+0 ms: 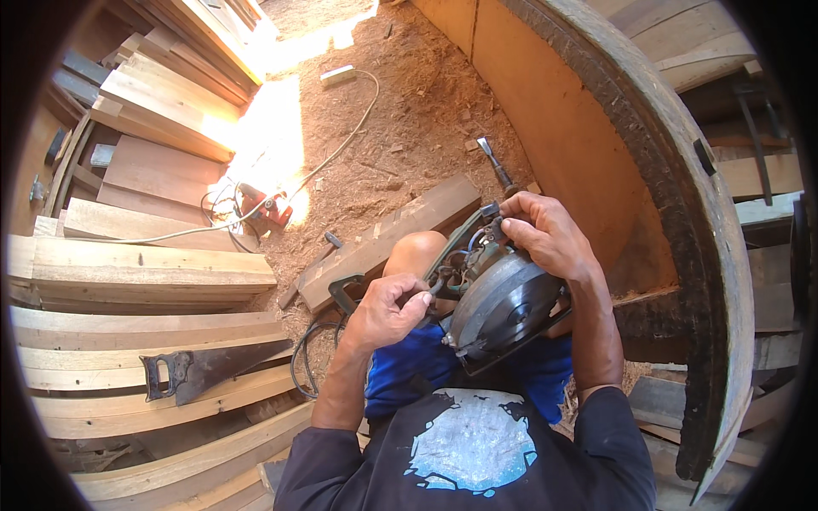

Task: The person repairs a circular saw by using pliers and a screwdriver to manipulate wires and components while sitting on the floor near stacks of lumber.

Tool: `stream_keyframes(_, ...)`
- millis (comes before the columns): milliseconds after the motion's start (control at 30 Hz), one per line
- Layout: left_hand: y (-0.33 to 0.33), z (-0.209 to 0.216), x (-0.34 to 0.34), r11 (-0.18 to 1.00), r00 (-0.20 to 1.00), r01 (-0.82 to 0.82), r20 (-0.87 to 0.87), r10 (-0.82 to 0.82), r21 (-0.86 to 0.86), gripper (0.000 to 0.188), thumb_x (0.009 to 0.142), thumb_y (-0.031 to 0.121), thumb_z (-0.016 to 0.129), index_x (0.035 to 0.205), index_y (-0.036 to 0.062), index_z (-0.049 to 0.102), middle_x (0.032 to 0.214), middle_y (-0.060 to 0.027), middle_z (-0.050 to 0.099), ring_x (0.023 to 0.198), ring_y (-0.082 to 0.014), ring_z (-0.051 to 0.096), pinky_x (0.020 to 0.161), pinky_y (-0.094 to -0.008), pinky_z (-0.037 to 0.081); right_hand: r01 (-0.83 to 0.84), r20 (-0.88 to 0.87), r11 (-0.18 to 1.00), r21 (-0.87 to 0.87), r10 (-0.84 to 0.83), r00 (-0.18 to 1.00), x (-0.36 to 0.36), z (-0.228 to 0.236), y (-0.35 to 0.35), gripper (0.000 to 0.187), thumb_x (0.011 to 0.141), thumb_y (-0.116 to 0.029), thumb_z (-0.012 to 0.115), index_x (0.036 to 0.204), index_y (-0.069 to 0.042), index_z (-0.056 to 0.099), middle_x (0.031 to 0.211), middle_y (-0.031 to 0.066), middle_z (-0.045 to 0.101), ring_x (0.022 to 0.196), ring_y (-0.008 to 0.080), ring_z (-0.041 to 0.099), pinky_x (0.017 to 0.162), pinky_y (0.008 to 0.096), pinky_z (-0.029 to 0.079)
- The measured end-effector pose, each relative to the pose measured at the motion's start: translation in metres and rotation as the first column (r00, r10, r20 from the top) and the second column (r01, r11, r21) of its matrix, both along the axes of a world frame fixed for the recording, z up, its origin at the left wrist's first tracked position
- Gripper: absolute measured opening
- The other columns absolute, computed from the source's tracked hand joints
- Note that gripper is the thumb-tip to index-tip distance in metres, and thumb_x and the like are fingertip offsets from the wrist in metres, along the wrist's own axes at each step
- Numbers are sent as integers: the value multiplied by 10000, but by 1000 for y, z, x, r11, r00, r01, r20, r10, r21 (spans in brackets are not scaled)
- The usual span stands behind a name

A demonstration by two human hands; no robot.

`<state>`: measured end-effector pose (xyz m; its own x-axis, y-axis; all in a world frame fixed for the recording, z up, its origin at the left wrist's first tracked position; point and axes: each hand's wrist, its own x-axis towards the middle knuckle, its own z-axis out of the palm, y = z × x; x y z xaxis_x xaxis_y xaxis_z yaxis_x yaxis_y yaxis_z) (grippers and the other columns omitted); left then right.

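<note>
A circular saw (496, 298) rests across my lap with its round blade facing up and to the right. Its handle end is opened, and thin wires show among the inner parts. My right hand (545, 234) grips the far end of the saw, thumb and fingers closed on a small dark part there. At the near left of the wires, my left hand (388, 313) is closed in a pinch; what lies between its fingertips is too small to tell. Beyond the saw, a chisel-like tool (497, 166) with a flat metal tip leans by a wooden beam (396, 243).
A hand saw (204, 370) lies on stacked planks (153, 264) to my left. A white power strip (338, 76) with its cord (354, 132) and a red tool (268, 204) lie on the sawdust-covered floor (417, 111). A large curved wooden piece (682, 187) stands at my right.
</note>
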<state>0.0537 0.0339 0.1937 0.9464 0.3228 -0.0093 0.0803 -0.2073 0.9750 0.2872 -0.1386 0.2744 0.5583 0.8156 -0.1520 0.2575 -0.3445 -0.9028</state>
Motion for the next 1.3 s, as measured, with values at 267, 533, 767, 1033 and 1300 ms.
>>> stream_keyframes(267, 9, -2, 1, 998, 998, 52, -38, -51, 30, 116, 955, 116, 653, 916, 7, 670, 749, 14, 620, 681, -50, 528, 607, -248, 450, -3, 3, 1000, 6, 2, 1000, 1, -3, 1, 237, 969, -126, 650, 1082, 79, 682, 966, 121, 707, 898, 166, 653, 823, 342, 527)
stream_keyframes(533, 13, 16, 37, 893, 962, -87, 271, -41, 442, 424, 841, 55, 740, 1260, 75, 684, 1177, -143, 654, 1112, -274, 627, 954, -403, 503, -73, 125, 979, 191, 49, 991, -6, 3, -2, 157, 973, -51, 641, 1093, 49, 656, 961, 87, 682, 895, 141, 627, 831, 330, 524)
stream_keyframes(767, 12, 19, 64, 837, 961, 23, 217, -168, 547, 344, 825, -17, 709, 1154, 78, 741, 1277, -168, 626, 1114, -326, 653, 952, -414, 534, -143, 246, 944, 298, 69, 967, -14, 11, 6, 80, 972, -20, 636, 1034, 28, 619, 893, 96, 662, 857, 157, 636, 810, 327, 530)
stream_keyframes(1033, 20, 5, 69, 969, 971, 59, 213, -113, 242, 164, 903, -16, 682, 1059, 5, 727, 1262, -126, 607, 1100, -241, 654, 911, -349, 546, -35, 419, 975, 217, -61, 906, -22, 22, 17, 144, 951, -76, 657, 1054, 18, 619, 923, 200, 706, 881, 346, 709, 810, 436, 547)
stream_keyframes(1300, 23, -7, 73, 974, 980, 108, 188, -71, -197, 139, 939, 14, 676, 1064, -7, 735, 1290, -66, 616, 1049, -124, 650, 861, -292, 572, -392, 570, 918, 57, 292, 768, -24, 19, 11, 182, 887, -59, 697, 1054, -3, 740, 956, 170, 726, 888, 336, 709, 765, 422, 543)
